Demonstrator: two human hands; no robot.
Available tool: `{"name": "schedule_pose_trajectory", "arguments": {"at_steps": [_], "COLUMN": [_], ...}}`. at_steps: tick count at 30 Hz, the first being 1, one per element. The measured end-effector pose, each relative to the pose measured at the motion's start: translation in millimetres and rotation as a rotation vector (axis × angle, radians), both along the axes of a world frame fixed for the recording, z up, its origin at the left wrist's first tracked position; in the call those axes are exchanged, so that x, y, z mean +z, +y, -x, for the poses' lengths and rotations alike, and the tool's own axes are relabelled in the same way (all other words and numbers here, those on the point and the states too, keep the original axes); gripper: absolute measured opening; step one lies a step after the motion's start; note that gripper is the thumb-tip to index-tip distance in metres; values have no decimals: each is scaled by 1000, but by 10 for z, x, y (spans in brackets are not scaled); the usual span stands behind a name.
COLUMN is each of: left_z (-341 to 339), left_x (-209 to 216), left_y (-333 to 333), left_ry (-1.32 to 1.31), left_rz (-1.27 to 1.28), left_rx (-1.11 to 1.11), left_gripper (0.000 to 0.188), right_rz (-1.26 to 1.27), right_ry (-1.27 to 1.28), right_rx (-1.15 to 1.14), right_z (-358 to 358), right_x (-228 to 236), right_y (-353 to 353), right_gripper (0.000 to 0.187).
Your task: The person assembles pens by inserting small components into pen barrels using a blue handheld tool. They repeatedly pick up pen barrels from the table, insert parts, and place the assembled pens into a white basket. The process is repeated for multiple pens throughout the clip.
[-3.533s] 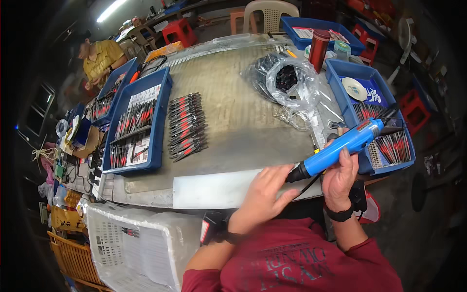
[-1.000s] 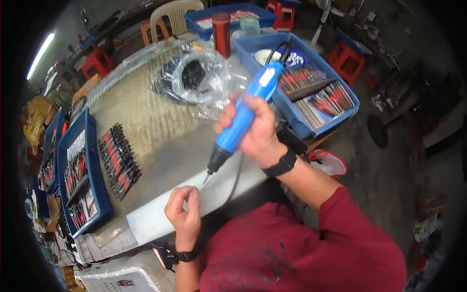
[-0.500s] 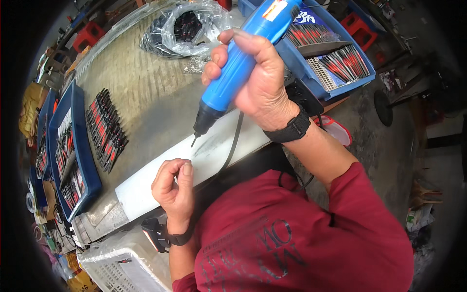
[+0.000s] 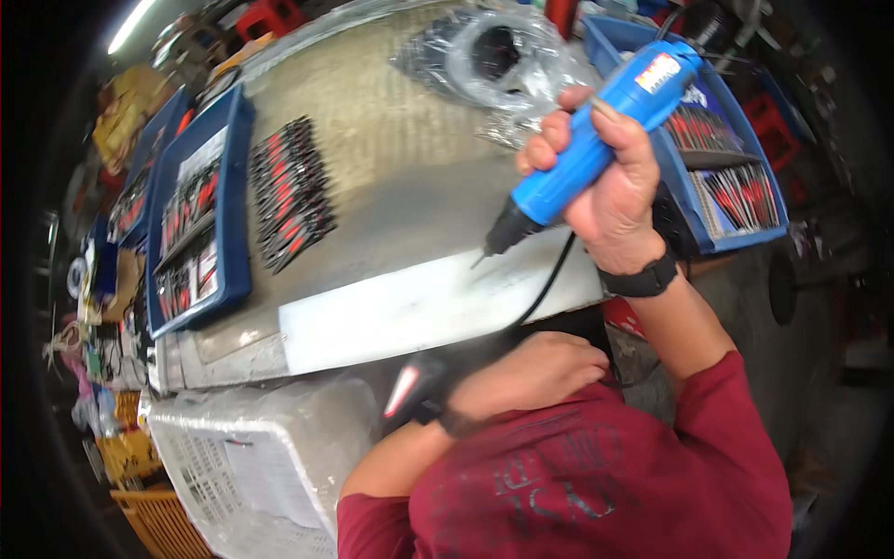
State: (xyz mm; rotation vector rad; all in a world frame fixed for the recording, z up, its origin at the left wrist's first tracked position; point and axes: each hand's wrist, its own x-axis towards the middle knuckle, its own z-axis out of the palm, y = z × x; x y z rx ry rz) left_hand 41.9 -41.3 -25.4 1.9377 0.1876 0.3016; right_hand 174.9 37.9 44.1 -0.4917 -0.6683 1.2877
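My right hand (image 4: 619,191) is wrapped round a blue electric screwdriver (image 4: 557,189), tilted with its black nose and thin bit pointing down and left. The bit's tip hangs over the white board (image 4: 391,306) along the bench's near edge; whether it touches is unclear. A black cable runs down past the board. My left hand (image 4: 545,368) lies below the board, close against the dark red shirt, its back facing up. Motion blurs that hand, and its fingertips are partly hidden. To the left, several slim black-and-red pieces (image 4: 291,191) lie in a row on the bench.
Blue trays (image 4: 223,233) with similar black-and-red pieces stand at the left. Another divided blue tray (image 4: 736,244) holds more at the right. A clear plastic bag (image 4: 466,70) with dark contents sits at the back. A white plastic crate (image 4: 307,484) stands below the bench's near-left edge.
My left hand has left the bit's area over the board and moved down and right against the shirt. My right hand still grips the screwdriver. The whole view has shifted.
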Motion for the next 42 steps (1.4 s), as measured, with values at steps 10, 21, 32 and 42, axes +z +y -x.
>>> {"name": "schedule_pose_trajectory", "arguments": {"at_steps": [10,21,32,42], "left_z": [-454,-711,-441,437], "left_x": [-327,-253,-291,260], "left_y": [-336,-464,-264,176], "left_ry": [53,80,219,75], "left_rz": [-23,14,-18,201], "left_rx": [-269,-537,-350,123], "left_gripper": [24,24,41,26], "right_rz": [-43,-57,-96,-132], "right_ry": [27,-40,-84,-47], "right_rx": [13,-43,-115,-271], "right_z": [168,406,487,130], "right_x": [103,207,102,-41], "right_y": [64,118,104,144], "right_gripper": [28,28,28,30]}}
